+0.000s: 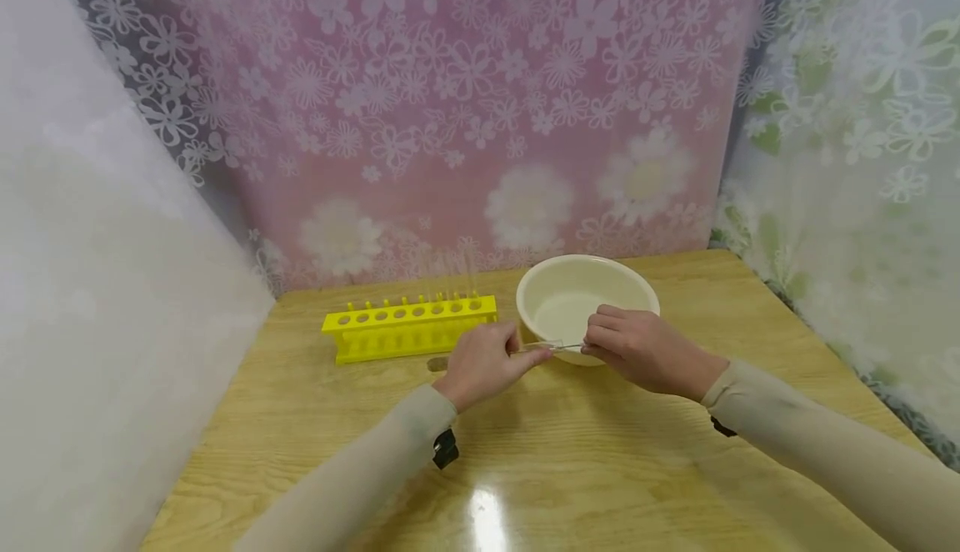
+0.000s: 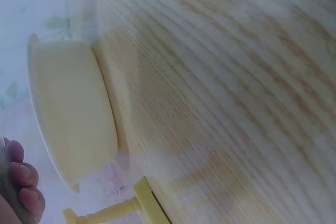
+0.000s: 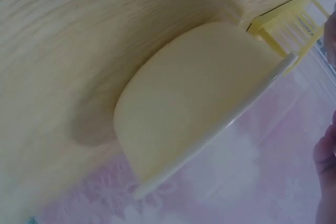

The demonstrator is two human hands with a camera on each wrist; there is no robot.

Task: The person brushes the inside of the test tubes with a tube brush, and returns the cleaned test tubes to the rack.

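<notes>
In the head view my left hand (image 1: 487, 364) grips a clear glass test tube (image 1: 536, 347), which lies nearly level with its mouth to the right. My right hand (image 1: 645, 348) pinches a thin wire rod (image 1: 572, 346) that runs into the tube's mouth. Beyond the left hand's far side a greyish-brown rounded end (image 1: 437, 363) pokes out, in line with the tube. Both hands are at the near rim of a cream basin (image 1: 528, 306). Curled fingers (image 2: 29, 179) appear at the left edge of the left wrist view.
Left of the basin stands a yellow test tube rack (image 1: 412, 337), with several clear glass tubes (image 1: 470, 273) upright in its right part. The wooden table (image 1: 600, 477) runs back to a pink floral curtain (image 1: 450, 118). Pale curtains hang on both sides.
</notes>
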